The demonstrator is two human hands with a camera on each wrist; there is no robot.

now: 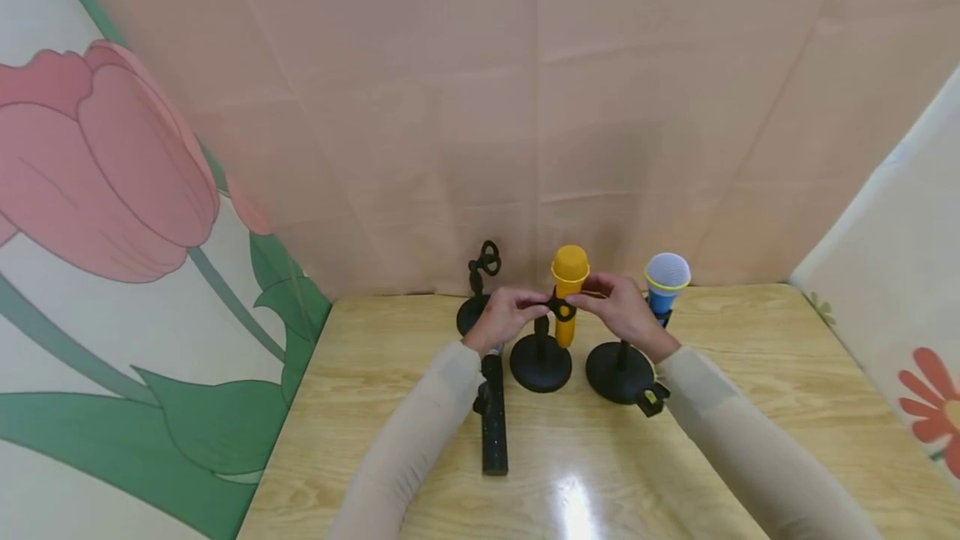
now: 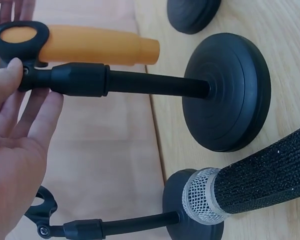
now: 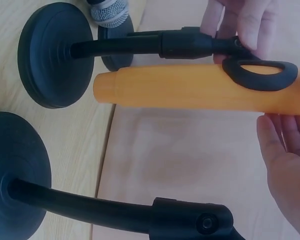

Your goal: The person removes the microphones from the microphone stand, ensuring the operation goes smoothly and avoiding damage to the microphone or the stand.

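My left hand (image 1: pixel 502 319) pinches the neck of the middle black microphone stand (image 1: pixel 540 367), just below its clip. My right hand (image 1: pixel 624 308) holds a yellow-orange toy microphone (image 1: pixel 570 267) near its head. The microphone stands upright beside the stand, head up, its handle (image 3: pixel 160 87) overlapping the ring-shaped clip (image 3: pixel 262 75) in the right wrist view. Its lower end hangs above the round base (image 2: pixel 227 92). Thumb and fingers of the left hand (image 2: pixel 20 120) lie around the stand's neck in the left wrist view.
At right, a blue microphone (image 1: pixel 663 282) sits in another black stand (image 1: pixel 619 373). A third stand (image 1: pixel 472 315) with a bare clip is behind my left hand. A black glittery microphone (image 1: pixel 494 427) lies on the wooden table (image 1: pixel 750 407). A pink cloth (image 1: pixel 420 107) hangs behind.
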